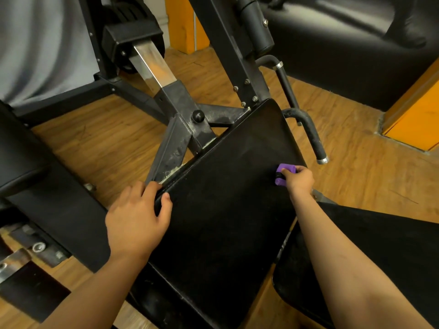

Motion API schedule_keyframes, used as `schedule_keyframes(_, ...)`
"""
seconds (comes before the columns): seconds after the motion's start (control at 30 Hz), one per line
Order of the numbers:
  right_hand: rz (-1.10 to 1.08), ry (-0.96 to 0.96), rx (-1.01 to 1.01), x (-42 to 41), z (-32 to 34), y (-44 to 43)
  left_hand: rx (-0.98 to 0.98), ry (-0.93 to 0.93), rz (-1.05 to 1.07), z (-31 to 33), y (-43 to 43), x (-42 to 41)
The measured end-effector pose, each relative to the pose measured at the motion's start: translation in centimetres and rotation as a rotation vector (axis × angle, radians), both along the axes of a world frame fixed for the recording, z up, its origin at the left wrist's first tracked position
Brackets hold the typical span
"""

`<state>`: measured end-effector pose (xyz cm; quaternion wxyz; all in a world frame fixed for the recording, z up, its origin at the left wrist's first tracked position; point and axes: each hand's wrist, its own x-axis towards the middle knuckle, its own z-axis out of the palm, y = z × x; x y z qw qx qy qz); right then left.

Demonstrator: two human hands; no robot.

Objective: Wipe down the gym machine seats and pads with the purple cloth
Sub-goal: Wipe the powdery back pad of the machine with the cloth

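The right hand (pixel 299 181), right of centre in the frame, grips the bunched purple cloth (pixel 284 174) and presses it on the black pad (pixel 225 198) near its right edge. The left hand (pixel 139 218), at lower left, curls its fingers around the pad's left edge. No writing is readable. The pad's lower end is cut off.

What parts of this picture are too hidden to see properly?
- Head view: most of the bunched purple cloth is covered by the right hand gripping it.
- Head view: the left hand grips the big flat black pad. How far its fingers reach under the edge is hidden.
- Head view: the second black pad is cut off by the picture's right edge and partly covered by the right forearm.
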<state>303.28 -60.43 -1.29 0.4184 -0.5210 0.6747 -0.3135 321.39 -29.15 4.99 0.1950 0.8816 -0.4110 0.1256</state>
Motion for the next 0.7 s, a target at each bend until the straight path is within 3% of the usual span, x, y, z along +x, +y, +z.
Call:
schedule_keyframes(0.17,0.196,-0.071,-0.182,3.2,3.0,2.0,0.002,0.0,0.003,-0.1,0.0,0.1)
schedule_keyframes(0.33,0.524,-0.183,-0.284,4.9,4.3,5.0,-0.003,0.011,0.005,-0.2,-0.1,0.1)
schedule_keyframes(0.43,0.444,-0.061,-0.356,4.4,4.0,3.2,0.002,0.008,0.005,-0.3,-0.1,0.2)
schedule_keyframes(0.57,0.182,0.035,-0.235,3.3,3.1,0.0,0.005,-0.004,0.01,-0.2,-0.1,0.1)
schedule_keyframes(0.7,0.301,-0.055,-0.194,2.3,3.1,1.1,0.011,-0.01,0.011,-0.3,-0.1,0.1)
